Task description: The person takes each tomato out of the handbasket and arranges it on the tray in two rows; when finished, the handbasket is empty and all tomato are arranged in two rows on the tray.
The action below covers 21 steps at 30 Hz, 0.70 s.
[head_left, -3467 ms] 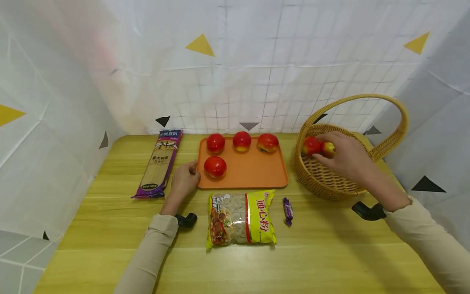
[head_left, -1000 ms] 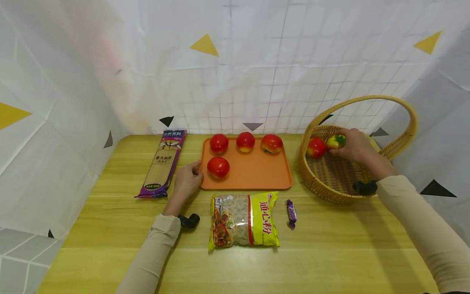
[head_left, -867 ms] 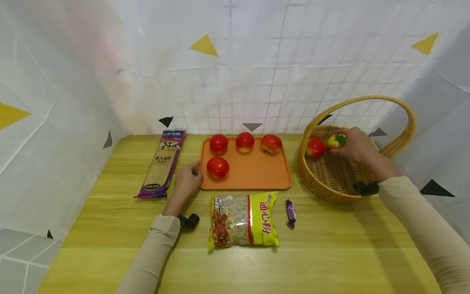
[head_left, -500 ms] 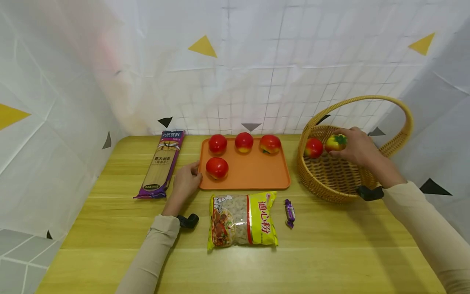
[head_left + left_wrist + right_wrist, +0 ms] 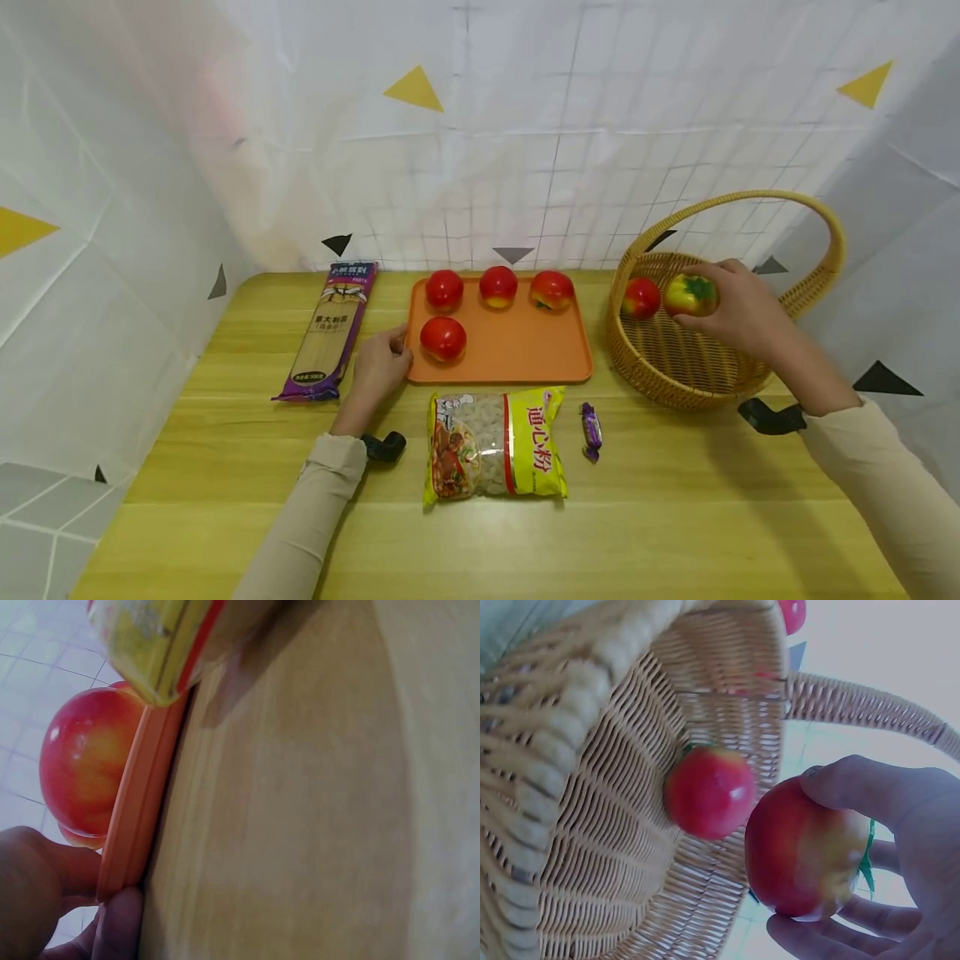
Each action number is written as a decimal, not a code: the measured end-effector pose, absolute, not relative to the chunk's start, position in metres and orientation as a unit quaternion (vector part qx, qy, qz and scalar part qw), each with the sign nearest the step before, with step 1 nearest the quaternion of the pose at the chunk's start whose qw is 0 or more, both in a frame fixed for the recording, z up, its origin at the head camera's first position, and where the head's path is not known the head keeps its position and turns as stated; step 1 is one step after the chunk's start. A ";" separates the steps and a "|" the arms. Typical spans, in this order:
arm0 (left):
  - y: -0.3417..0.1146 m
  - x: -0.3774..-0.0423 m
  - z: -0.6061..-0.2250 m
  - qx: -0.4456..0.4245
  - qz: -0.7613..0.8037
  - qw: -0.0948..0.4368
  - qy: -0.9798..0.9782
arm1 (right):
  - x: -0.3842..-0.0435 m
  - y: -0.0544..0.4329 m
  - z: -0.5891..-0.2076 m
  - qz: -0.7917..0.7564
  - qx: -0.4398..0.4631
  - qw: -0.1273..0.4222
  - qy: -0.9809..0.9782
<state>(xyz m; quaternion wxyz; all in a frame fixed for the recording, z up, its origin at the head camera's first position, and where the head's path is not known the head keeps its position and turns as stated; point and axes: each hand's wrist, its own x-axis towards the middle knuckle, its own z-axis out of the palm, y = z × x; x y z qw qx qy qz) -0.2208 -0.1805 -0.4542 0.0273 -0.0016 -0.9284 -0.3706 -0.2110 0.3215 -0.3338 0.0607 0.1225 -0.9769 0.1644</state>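
Observation:
In the head view my right hand (image 5: 738,304) holds a red-and-yellow tomato (image 5: 691,295) with a green leafy top, over the wicker basket (image 5: 637,367). Thumb and fingers curl around it in the right wrist view, and another tomato (image 5: 711,792) lies inside the basket, against its wall. My left hand (image 5: 381,364) grips the left edge of an orange tray (image 5: 525,350), pinching its rim in the left wrist view. On the tray sit several more tomatoes, three along the back and one tomato (image 5: 443,339) at the front left.
A yellow bag of macaroni (image 5: 495,446) lies in front of the tray, with a purple-wrapped candy (image 5: 591,432) to its right. A purple pack of spaghetti (image 5: 326,333) lies left of the tray. The basket's tall handle (image 5: 832,242) arches above it. A white curtain (image 5: 510,192) hangs behind.
My right hand has raised the leafy-topped tomato from inside the basket and turned it so its green top shows. My left hand has stayed on the tray's edge.

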 end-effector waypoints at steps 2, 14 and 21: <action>-0.181 -0.221 -0.454 0.000 -0.372 0.028 -0.928 | -0.207 0.319 -0.331 0.161 0.128 0.066 -0.976; -0.181 -0.222 -0.456 -0.002 -0.372 0.032 -0.928 | -0.176 0.302 -0.320 0.180 0.139 0.108 -0.968; -0.181 -0.223 -0.457 -0.001 -0.375 0.029 -0.927 | -0.160 0.285 -0.317 0.188 0.175 0.144 -0.956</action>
